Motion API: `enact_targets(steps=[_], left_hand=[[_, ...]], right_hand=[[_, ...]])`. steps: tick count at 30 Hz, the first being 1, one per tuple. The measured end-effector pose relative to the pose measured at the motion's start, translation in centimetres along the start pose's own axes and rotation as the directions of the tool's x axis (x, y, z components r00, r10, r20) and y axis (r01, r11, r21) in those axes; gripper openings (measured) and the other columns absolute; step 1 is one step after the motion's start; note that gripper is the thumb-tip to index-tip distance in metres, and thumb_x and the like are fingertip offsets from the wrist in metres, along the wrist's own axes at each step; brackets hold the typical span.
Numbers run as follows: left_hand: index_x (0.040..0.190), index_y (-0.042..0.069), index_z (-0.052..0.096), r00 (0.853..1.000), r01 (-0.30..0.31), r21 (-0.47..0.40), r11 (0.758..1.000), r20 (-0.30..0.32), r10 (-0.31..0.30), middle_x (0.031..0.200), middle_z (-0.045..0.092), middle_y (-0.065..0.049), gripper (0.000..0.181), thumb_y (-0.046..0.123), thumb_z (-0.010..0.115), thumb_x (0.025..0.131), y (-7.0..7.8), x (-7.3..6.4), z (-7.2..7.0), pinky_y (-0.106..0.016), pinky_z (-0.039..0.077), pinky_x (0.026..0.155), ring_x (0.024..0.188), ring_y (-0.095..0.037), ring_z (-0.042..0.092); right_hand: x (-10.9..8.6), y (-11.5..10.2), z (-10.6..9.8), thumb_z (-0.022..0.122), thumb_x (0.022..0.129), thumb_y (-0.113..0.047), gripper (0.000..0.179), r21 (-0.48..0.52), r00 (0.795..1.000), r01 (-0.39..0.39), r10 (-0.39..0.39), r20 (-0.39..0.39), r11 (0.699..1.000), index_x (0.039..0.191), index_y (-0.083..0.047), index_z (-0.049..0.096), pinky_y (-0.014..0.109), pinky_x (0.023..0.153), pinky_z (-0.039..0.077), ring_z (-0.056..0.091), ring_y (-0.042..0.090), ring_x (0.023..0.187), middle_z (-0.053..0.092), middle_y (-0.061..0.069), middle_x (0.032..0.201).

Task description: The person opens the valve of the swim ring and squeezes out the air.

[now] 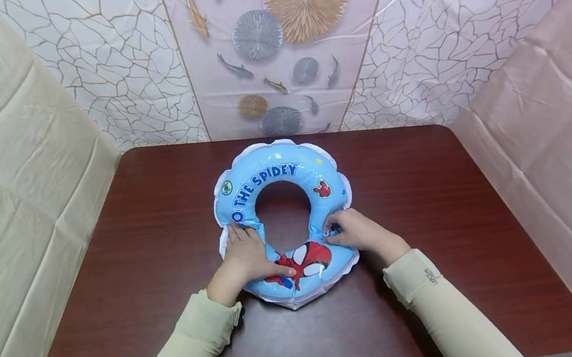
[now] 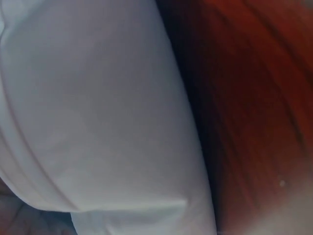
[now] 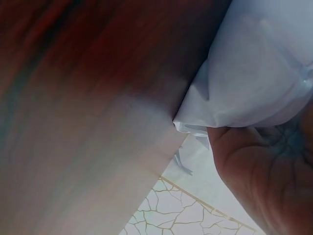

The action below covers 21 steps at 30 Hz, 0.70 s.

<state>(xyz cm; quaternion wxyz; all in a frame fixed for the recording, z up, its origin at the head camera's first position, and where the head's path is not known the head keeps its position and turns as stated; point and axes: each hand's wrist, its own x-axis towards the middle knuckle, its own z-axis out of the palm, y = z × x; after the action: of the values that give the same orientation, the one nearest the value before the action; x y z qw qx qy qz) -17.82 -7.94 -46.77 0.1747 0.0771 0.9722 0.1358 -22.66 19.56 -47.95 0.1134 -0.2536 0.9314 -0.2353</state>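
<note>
A blue inflatable swim ring (image 1: 277, 155) with a white scalloped edge lies on the table, printed with lettering and a red cartoon figure. My left hand (image 1: 244, 257) rests spread over the ring's left side, its thumb stretched across the printed figure. On the right side, the fingers of my right hand (image 1: 352, 231) curl in and pinch a small clear valve (image 1: 326, 233) near the inner rim. In the left wrist view the ring's white outer side (image 2: 107, 117) fills most of the picture. Part of my right palm (image 3: 264, 176) shows beside the white vinyl (image 3: 254, 73) in the right wrist view.
The dark red-brown wooden table (image 1: 424, 186) extends around the ring on all sides. Behind it hangs a patterned backdrop (image 1: 124, 61), with pale quilted cloth (image 1: 7, 145) along the left and right sides.
</note>
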Motion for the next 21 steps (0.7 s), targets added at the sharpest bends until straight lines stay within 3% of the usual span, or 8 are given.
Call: enact_targets(steps=[21], left_hand=[[0.153,-0.016,0.012,1.0,0.0,-0.039,0.999,0.007,0.0,0.159,0.006,-0.04,0.149,0.08,0.078,0.059,0.1,-0.15,-0.16,-0.06,0.032,0.112,0.147,-0.056,0.01]], right_hand=[[-0.27,0.17,0.03,0.082,0.085,-0.02,0.021,0.028,1.0,-0.013,0.013,0.008,1.0,0.098,-0.006,0.073,0.034,0.077,0.057,0.062,0.014,0.077,0.068,-0.002,0.084]])
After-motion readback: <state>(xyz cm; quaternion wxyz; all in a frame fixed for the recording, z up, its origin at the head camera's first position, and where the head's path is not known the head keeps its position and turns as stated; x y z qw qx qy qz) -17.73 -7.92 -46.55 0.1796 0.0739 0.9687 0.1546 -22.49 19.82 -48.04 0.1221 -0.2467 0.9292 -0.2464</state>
